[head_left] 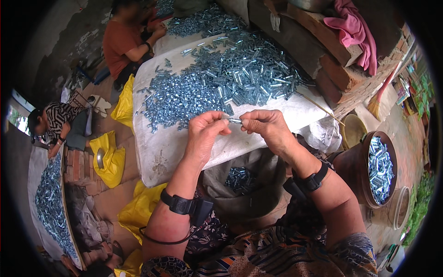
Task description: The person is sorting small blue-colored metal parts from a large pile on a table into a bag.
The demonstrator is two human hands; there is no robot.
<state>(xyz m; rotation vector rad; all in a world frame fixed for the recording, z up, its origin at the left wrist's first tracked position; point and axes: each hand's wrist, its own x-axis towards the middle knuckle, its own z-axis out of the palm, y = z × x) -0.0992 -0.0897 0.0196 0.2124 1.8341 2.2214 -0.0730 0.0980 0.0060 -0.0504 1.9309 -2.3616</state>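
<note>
My left hand (203, 131) and my right hand (270, 128) meet above the near part of a white sheet (168, 159). Both are closed in a fingertip pinch on a small silvery metal sleeve (236, 121), which lies level between them. Whether it is one piece or two joined ones cannot be made out. Just beyond my fingers spreads a heap of short, nut-like metal pieces (180, 94). Longer metal sleeves (272, 76) lie to its right. Below my hands, a grey cloth-lined container (217, 187) holds more metal parts (241, 179).
A bucket (357, 161) of metal sleeves stands at right, near a brick ledge (323, 34) with a pink cloth (354, 30). Yellow bags (110, 161) lie at left. One person (122, 41) sits at the far left, another (57, 117) beside a second heap (48, 198).
</note>
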